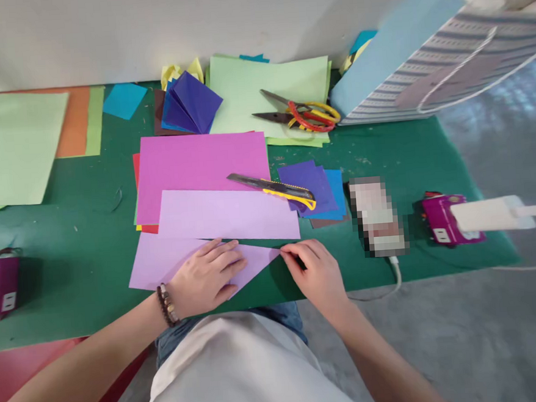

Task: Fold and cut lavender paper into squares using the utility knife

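A light purple sheet of paper (pixel 258 260) lies at the table's near edge, its right end tapering to a point. My left hand (pixel 209 275) rests flat on it, fingers stretched and a little apart. The thumb and forefinger of my right hand (pixel 314 271) pinch the paper's pointed right corner. Just beyond lies another light purple piece (pixel 227 216), partly over a stack topped by a magenta sheet (pixel 201 160). A yellow and black utility knife (pixel 276 188) lies across these, its tip on the magenta sheet and its handle over small dark blue squares (pixel 306 180).
Scissors (pixel 308 112) with red and yellow handles lie on pale green sheets (pixel 268 78). A blurred-out phone (pixel 376 215) with a cable and a purple box (pixel 450 219) are at right. A striped paper bag (pixel 424 73) stands behind. More sheets (pixel 20 145) lie at left.
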The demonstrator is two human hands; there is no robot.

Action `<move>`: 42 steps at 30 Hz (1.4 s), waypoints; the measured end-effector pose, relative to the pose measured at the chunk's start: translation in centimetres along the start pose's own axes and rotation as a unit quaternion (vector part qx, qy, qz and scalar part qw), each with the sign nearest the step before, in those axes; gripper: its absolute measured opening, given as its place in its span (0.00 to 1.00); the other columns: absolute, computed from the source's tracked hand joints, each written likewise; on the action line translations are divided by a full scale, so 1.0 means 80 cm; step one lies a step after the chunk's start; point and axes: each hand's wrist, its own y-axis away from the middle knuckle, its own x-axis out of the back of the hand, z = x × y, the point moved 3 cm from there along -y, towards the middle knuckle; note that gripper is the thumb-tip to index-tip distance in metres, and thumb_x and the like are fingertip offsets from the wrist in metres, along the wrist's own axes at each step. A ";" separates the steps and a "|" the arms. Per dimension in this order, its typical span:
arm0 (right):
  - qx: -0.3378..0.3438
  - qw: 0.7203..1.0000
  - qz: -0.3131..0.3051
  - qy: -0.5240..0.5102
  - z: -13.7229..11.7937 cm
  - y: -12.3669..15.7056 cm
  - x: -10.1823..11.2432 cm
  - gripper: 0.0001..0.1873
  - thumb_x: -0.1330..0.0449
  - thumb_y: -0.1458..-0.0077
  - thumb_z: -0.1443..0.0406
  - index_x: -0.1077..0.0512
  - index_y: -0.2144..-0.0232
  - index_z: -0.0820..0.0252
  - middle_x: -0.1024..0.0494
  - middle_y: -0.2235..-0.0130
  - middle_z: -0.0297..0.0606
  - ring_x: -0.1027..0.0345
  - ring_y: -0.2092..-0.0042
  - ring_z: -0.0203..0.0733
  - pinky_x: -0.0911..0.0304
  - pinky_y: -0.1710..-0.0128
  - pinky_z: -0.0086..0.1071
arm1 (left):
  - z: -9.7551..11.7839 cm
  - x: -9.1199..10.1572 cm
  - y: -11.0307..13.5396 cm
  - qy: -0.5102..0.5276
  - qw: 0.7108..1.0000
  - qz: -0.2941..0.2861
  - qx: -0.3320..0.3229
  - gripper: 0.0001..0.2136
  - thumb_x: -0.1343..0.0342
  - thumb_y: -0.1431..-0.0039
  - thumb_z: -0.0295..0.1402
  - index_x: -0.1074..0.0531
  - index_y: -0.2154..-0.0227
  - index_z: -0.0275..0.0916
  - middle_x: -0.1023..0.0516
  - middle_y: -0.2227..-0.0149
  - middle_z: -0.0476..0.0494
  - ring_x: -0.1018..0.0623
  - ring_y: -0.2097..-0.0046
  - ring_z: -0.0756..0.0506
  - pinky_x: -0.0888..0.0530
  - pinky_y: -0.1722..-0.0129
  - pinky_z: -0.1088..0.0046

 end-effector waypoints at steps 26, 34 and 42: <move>0.116 0.992 -0.056 -0.013 -0.053 0.009 -0.023 0.06 0.45 0.41 0.72 0.32 0.70 0.60 0.29 0.73 0.35 0.37 0.69 0.38 0.43 0.68 0.32 | -0.004 -0.004 0.003 -0.029 0.999 -0.035 -0.025 0.28 0.48 0.37 0.43 0.43 0.38 0.36 0.39 0.36 0.45 0.44 0.34 0.42 0.50 0.34 0.60; 0.154 0.983 -0.088 -0.039 -0.083 0.020 -0.037 0.10 0.47 0.40 0.72 0.31 0.72 0.60 0.31 0.74 0.35 0.40 0.69 0.38 0.47 0.69 0.34 | -0.008 -0.002 0.003 -0.001 0.998 -0.058 -0.025 0.33 0.45 0.41 0.47 0.44 0.38 0.35 0.36 0.37 0.44 0.44 0.33 0.42 0.52 0.34 0.62; 0.156 0.980 -0.096 -0.081 -0.114 0.026 -0.045 0.11 0.48 0.38 0.68 0.30 0.72 0.58 0.31 0.74 0.34 0.38 0.69 0.38 0.45 0.69 0.33 | -0.013 -0.005 0.006 0.011 0.997 -0.060 -0.040 0.40 0.44 0.48 0.55 0.43 0.38 0.35 0.37 0.37 0.41 0.45 0.33 0.39 0.53 0.34 0.60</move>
